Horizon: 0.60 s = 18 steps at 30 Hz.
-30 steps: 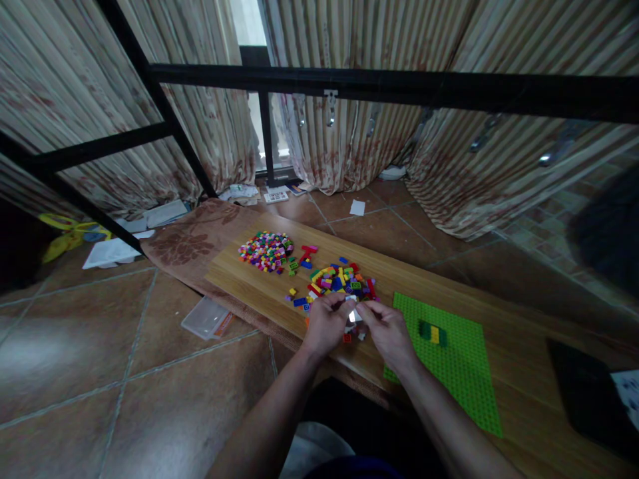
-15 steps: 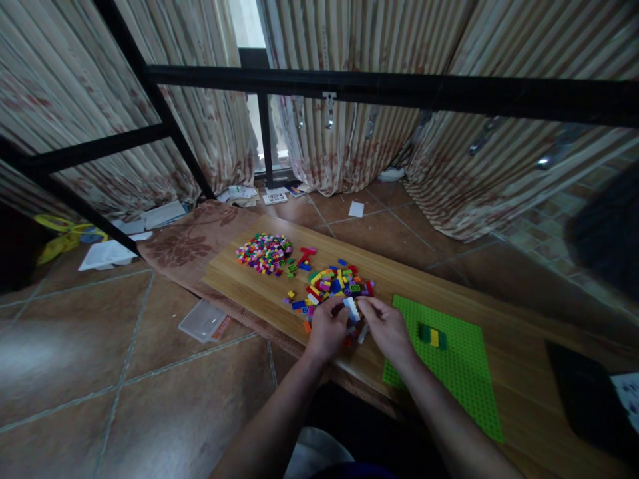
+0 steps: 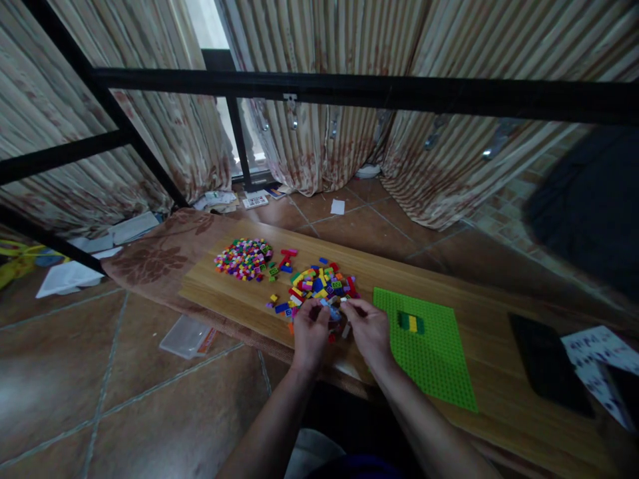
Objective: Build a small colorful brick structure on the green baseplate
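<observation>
Over the near side of a mixed heap of toy building bricks [image 3: 319, 283], both my hands are close together. My left hand [image 3: 310, 332] is closed, thumb and fingers pinching a light blue brick [image 3: 324, 303]. My right hand [image 3: 370, 327] is closed too, its fingertips pinched at a small pale piece [image 3: 343, 301] that is partly hidden and hard to make out. To the right of my right hand lies a green baseplate [image 3: 434, 359], with a dark green and yellow brick piece [image 3: 411, 322] standing on it.
A second heap of small bricks [image 3: 244, 258] lies farther left on the wooden board [image 3: 210, 293]. A black flat object [image 3: 546, 362] and a printed sheet [image 3: 594, 359] are at the right. A clear plastic lid [image 3: 187, 336] rests on the tiled floor. A dark metal frame [image 3: 349, 86] crosses ahead.
The view has turned right, so everything sits farther left. The light blue and white bricks, earlier seen together between my hands, now show apart, one at each hand's fingertips.
</observation>
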Motion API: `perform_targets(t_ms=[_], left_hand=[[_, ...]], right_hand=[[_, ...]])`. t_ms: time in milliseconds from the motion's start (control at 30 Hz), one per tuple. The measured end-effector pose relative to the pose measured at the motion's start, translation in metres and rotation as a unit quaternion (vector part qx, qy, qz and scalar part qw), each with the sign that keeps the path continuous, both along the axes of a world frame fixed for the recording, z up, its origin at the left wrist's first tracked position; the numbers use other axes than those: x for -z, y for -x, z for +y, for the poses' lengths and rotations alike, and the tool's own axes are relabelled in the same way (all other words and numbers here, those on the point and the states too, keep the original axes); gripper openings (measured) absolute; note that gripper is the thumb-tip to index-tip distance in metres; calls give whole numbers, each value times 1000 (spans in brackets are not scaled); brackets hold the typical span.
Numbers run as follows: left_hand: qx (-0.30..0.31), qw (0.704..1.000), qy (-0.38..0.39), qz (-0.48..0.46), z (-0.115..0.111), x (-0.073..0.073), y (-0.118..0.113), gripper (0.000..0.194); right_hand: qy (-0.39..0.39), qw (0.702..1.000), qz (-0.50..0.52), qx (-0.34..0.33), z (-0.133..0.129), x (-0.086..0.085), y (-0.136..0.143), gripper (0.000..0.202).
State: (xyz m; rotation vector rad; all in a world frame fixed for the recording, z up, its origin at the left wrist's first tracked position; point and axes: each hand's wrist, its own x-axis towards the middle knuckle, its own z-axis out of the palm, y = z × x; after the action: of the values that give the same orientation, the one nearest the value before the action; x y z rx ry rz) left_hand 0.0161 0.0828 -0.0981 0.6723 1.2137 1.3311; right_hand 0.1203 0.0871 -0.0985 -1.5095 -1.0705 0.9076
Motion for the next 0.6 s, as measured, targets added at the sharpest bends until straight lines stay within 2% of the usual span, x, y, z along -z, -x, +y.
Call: perform_targets(t_ms=[133, 233, 300, 367, 500, 600], left_hand=[[-8, 999, -17, 33, 7, -6, 8, 33], [20, 998, -24, 59, 7, -9, 10, 32], [39, 996, -27, 78, 7, -10, 12, 28], [42, 992, -43, 114, 9, -9, 16, 25], [37, 963, -91, 251, 22, -6, 22, 19], [61, 938, -86, 331, 31, -5, 21, 18]], right_hand=[[-20, 987, -152, -43, 12, -5, -3, 23], [-31, 985, -160, -51, 14, -9, -18, 24], [-46, 986, -153, -44, 12, -10, -45, 24], [-52, 983, -174, -36, 8, -10, -85, 25], [-20, 966, -255, -35, 3, -6, -161, 25], [3, 951, -298, -85, 4, 0, -184, 25]])
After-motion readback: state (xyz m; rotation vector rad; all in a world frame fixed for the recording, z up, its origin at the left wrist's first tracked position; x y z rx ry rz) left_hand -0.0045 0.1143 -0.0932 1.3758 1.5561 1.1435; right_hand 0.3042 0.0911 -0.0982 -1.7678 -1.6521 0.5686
